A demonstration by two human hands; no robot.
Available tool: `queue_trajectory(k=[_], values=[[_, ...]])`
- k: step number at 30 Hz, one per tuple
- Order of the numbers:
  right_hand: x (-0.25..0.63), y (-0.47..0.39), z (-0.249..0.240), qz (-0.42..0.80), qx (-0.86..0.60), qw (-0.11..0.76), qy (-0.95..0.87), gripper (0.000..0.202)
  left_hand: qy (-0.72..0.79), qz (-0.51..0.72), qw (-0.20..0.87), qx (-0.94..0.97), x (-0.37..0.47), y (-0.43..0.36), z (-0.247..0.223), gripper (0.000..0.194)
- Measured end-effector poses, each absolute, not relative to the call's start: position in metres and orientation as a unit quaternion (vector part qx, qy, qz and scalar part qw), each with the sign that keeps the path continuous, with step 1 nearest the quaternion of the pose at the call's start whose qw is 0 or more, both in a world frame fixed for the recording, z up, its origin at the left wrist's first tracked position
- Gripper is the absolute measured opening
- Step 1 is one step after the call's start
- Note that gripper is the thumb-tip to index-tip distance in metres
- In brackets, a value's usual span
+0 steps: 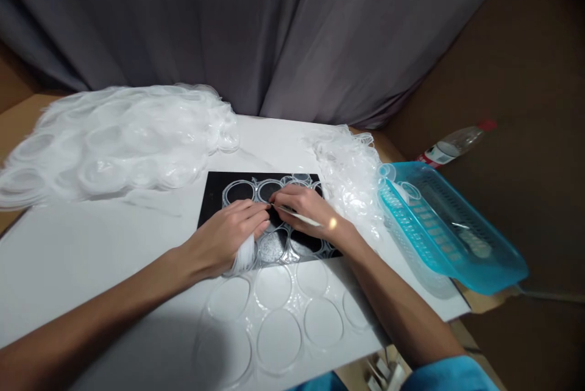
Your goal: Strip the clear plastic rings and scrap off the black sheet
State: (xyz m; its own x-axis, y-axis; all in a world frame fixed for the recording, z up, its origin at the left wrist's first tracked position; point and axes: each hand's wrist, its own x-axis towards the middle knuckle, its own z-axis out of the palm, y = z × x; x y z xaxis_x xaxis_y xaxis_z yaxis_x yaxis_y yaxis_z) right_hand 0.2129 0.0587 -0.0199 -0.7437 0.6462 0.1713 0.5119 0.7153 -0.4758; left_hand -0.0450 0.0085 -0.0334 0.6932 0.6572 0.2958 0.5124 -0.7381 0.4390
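Note:
A clear flexible plastic sheet with large round outlines runs from the white tabletop up over a black board. My left hand is closed round a stack of thin clear plastic rings, held under its palm. Its fingertips reach the sheet over the board. My right hand is closed on a slim, pale, pointed tool, whose exact kind I cannot make out. The tool's tip meets my left fingertips at one of the round outlines.
A large heap of stacked clear round pieces lies at the left. Crumpled clear plastic scraps pile up right of the board. Beyond them stand a blue plastic basket and a bottle with a red cap. A grey curtain hangs behind.

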Motion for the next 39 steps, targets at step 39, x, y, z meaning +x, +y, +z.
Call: queue_trajectory(k=[39], values=[[0.169, -0.018, 0.072, 0.328, -0.225, 0.155, -0.904, 0.017, 0.389, 0.429, 0.262, 0.772, -0.054, 0.012, -0.032, 0.022]])
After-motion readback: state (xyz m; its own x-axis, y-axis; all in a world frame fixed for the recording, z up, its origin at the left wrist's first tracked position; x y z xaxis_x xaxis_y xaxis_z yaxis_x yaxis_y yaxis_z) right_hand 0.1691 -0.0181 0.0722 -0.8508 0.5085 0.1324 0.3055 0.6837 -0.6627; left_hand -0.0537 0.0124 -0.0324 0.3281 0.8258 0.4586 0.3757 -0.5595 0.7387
